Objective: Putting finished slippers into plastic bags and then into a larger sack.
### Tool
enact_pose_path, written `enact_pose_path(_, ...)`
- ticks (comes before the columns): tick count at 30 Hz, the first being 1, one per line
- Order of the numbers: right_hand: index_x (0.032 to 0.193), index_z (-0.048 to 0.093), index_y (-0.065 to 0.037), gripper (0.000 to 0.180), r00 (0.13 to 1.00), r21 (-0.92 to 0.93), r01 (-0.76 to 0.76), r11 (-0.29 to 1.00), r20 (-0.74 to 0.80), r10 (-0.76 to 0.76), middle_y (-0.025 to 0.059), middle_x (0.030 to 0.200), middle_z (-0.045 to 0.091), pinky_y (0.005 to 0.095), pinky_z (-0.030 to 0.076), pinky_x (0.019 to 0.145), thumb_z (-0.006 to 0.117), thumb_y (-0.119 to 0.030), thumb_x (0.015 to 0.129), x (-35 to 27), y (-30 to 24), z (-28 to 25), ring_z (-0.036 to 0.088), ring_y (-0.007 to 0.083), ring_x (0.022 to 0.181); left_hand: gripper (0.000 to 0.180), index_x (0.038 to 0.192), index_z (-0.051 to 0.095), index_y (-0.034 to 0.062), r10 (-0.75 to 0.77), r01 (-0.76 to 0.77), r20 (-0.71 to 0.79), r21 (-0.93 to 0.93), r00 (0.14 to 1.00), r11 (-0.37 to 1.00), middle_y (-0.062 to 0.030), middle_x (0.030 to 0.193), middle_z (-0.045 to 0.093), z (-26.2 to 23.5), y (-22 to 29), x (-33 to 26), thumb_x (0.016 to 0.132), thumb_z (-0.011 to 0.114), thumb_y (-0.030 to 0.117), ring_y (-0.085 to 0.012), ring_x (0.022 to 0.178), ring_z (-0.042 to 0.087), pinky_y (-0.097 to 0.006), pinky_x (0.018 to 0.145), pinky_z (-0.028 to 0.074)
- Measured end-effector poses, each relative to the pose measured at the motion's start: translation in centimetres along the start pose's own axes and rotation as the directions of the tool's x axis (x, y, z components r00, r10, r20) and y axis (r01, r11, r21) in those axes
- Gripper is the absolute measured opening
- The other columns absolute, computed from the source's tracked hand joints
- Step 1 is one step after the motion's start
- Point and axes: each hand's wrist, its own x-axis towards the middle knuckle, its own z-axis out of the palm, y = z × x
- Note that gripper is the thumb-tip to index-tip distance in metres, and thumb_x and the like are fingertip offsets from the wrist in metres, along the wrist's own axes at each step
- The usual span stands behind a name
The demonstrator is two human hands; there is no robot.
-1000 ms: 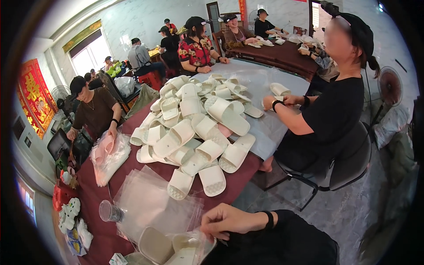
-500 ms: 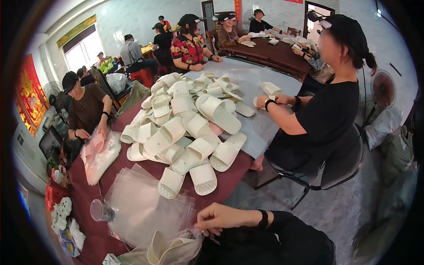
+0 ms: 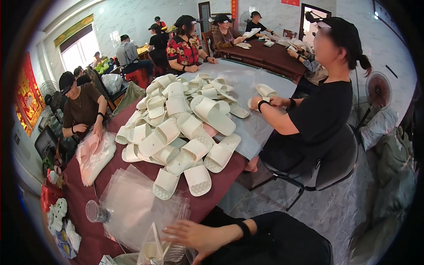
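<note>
My right hand (image 3: 198, 236) reaches in from the lower right, a black band on its wrist. Its fingers are stretched out and slightly blurred, with the thumb apart. The fingertips lie against or just over a pair of white slippers (image 3: 151, 248) at the bottom edge, which seem to be in a clear plastic bag. Whether the hand presses on them I cannot tell. My left hand is out of view. Beyond, a stack of clear plastic bags (image 3: 132, 203) lies flat on the table, with a big heap of white slippers (image 3: 176, 128) behind it.
A clear plastic cup (image 3: 96, 212) lies tipped on the dark red tablecloth (image 3: 221, 194). At left, a co-worker (image 3: 81, 101) handles pink slippers (image 3: 90, 145) on bags. Another co-worker (image 3: 322, 101) sits at right, handling white slippers (image 3: 266, 91). More people sit farther back.
My right hand has moved left and down from the bag's edge, its fingers going from pinched to spread. The slippers at the bottom edge have tilted upright. The whole view shifted slightly.
</note>
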Motion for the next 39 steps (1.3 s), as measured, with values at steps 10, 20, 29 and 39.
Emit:
enact_pose_path(10,0.143,0.019,-0.002,0.116,0.921,0.187,-0.387,0.903,0.137,0.366,0.0233,0.143,0.025,0.0456,0.024,0.106,0.080,-0.043,0.054,0.6,-0.6,3.1,0.028,0.0376,0.131,0.025,0.071,0.058,-0.0014,0.034,-0.044,0.361,0.020,0.932,0.999,-0.0120,0.075,0.063,0.6,-0.6,1.2,0.089,0.061,0.015,-0.0132,0.055,0.056,-0.025,0.050,0.043)
enact_pose_path(20,0.139,0.030,-0.007,0.106,0.999,0.077,-0.040,0.996,-0.003,0.040,0.0174,0.132,0.041,0.0449,0.034,0.098,0.083,-0.032,0.051,-0.7,0.6,3.3,0.044,0.0318,0.116,0.028,0.064,0.057,0.0004,0.177,-0.183,0.478,-0.034,0.860,0.983,-0.0080,0.065,0.062,2.3,-0.2,1.8,0.086,0.063,0.016,-0.0111,0.052,0.053,-0.027,0.052,0.043)
enact_pose_path(29,0.112,0.057,-0.010,0.052,0.973,0.066,0.074,0.995,0.215,-0.086,0.0066,0.110,0.061,0.0329,0.052,0.073,0.073,-0.021,0.064,-1.3,1.4,1.4,0.060,0.0246,0.095,0.014,0.072,0.060,0.0041,0.284,-0.259,0.578,-0.128,0.765,0.957,-0.0062,0.079,0.065,2.0,-2.4,2.2,0.086,0.062,0.007,-0.0241,0.097,0.061,-0.038,0.087,0.044)
enact_pose_path(39,0.106,0.062,0.003,0.039,0.899,0.542,-0.409,0.734,0.100,0.427,0.0112,0.097,0.067,0.0297,0.053,0.074,0.072,-0.012,0.072,-2.5,2.9,-3.1,0.065,0.0178,0.085,0.029,0.108,0.059,0.0049,0.035,0.023,-0.134,0.414,0.990,0.910,-0.0109,0.108,0.060,-1.4,-13.4,-3.4,0.086,0.062,0.023,-0.0268,0.103,0.056,-0.038,0.091,0.041)
